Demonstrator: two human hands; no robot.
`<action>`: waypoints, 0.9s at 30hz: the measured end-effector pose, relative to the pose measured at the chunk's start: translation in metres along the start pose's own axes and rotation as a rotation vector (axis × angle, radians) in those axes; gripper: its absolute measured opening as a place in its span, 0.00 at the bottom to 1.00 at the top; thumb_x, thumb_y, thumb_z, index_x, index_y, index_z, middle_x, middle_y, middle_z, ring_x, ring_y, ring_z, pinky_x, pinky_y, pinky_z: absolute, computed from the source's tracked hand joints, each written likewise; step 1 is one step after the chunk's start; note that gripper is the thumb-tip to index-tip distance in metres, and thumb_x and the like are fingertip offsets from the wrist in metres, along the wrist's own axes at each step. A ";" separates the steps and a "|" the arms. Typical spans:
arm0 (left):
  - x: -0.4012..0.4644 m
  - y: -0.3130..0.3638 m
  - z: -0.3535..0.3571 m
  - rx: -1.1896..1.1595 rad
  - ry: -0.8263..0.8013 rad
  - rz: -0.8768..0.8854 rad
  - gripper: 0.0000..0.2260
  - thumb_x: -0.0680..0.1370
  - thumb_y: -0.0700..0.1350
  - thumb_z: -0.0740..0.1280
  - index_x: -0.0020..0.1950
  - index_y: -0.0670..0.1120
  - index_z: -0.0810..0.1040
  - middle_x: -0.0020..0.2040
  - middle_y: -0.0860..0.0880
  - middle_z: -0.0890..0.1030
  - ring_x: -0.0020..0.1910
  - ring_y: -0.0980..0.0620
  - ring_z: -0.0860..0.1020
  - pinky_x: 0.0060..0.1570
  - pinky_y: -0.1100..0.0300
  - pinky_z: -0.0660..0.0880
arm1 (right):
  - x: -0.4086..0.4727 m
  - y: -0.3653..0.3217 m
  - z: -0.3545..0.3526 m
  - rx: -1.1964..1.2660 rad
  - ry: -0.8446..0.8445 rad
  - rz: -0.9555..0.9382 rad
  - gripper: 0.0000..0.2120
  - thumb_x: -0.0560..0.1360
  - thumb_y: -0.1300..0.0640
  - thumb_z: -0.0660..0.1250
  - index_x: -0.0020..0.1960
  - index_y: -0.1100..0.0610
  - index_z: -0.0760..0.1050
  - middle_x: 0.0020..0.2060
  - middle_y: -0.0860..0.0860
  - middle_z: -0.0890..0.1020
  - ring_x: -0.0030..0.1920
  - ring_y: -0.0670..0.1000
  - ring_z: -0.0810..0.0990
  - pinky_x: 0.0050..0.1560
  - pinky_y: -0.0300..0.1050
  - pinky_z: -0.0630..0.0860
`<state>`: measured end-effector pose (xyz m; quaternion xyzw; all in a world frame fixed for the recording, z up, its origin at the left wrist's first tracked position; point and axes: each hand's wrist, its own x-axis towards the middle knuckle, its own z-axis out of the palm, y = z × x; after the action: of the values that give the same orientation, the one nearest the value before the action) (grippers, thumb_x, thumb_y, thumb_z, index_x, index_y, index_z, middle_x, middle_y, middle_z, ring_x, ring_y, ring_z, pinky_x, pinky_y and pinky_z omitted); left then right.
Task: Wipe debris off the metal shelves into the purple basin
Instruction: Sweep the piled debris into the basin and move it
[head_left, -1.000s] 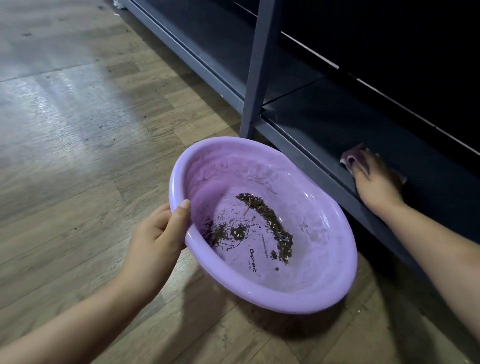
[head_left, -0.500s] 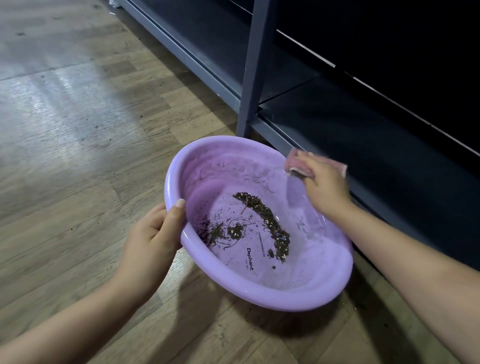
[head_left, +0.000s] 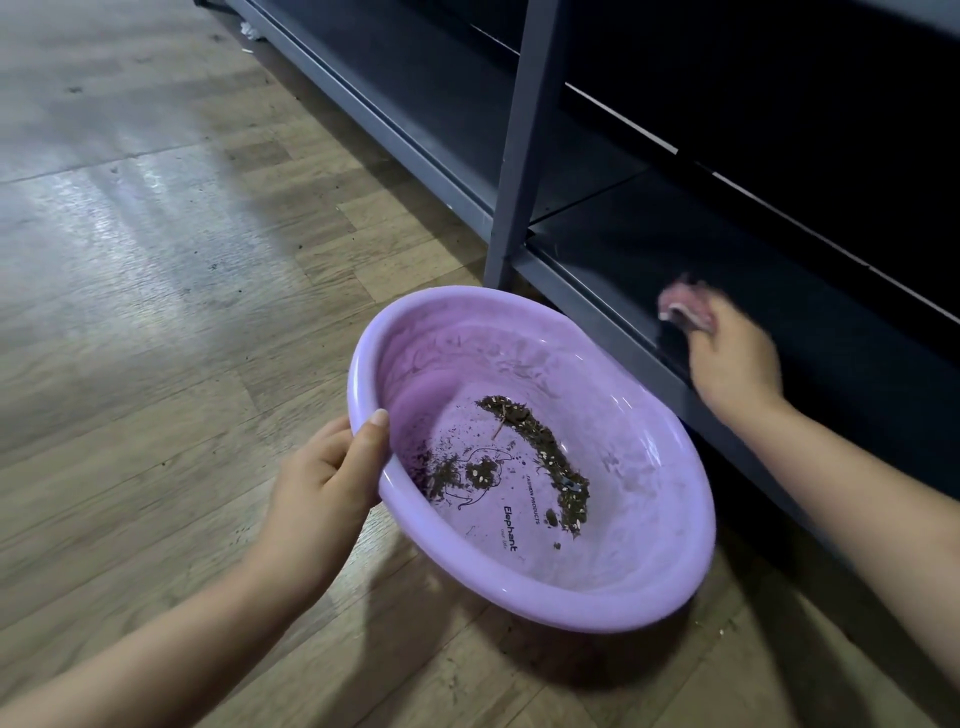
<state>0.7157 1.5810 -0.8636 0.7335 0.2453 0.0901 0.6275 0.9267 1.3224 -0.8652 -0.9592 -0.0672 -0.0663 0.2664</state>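
Observation:
My left hand (head_left: 324, 483) grips the left rim of the purple basin (head_left: 639, 587), thumb over the edge, and holds it tilted above the floor beside the shelf's front edge. Dark crumbly debris (head_left: 535, 447) lies in an arc on the basin's bottom. My right hand (head_left: 732, 358) holds a pink cloth (head_left: 680, 306) on the dark bottom metal shelf (head_left: 831, 332), to the right of the basin; both are motion-blurred.
A grey upright post (head_left: 519, 150) of the shelving stands just behind the basin. The shelf's front rail (head_left: 374, 124) runs away to the upper left. Wooden floor (head_left: 156, 291) spreads to the left, with small scraps (head_left: 252, 32) near the far rail.
My right hand with the cloth went from the shelf to over the basin's rim, then back onto the shelf. The basin stays in my left hand, barely shifted.

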 end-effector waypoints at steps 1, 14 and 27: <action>0.000 0.000 0.000 -0.006 0.000 0.002 0.31 0.65 0.69 0.59 0.36 0.40 0.77 0.42 0.40 0.80 0.42 0.36 0.79 0.50 0.36 0.75 | 0.002 0.008 -0.002 0.032 0.037 0.081 0.19 0.76 0.59 0.58 0.66 0.54 0.71 0.61 0.59 0.76 0.61 0.61 0.74 0.59 0.51 0.69; 0.002 0.001 -0.003 -0.053 -0.031 -0.045 0.24 0.68 0.63 0.63 0.34 0.40 0.76 0.36 0.45 0.79 0.36 0.51 0.77 0.47 0.44 0.77 | -0.013 0.006 0.025 -0.119 -0.050 0.043 0.20 0.75 0.66 0.57 0.65 0.56 0.72 0.63 0.57 0.75 0.63 0.59 0.71 0.60 0.49 0.66; 0.011 0.018 0.000 -0.216 0.065 -0.353 0.07 0.74 0.36 0.66 0.36 0.40 0.75 0.28 0.46 0.75 0.25 0.52 0.74 0.26 0.63 0.74 | -0.052 -0.064 0.039 -0.158 -0.383 -0.354 0.25 0.77 0.66 0.58 0.71 0.51 0.67 0.72 0.44 0.66 0.73 0.46 0.61 0.68 0.42 0.58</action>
<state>0.7296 1.5851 -0.8486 0.6043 0.3790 0.0281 0.7003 0.8683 1.3923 -0.8750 -0.9455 -0.2776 0.0657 0.1573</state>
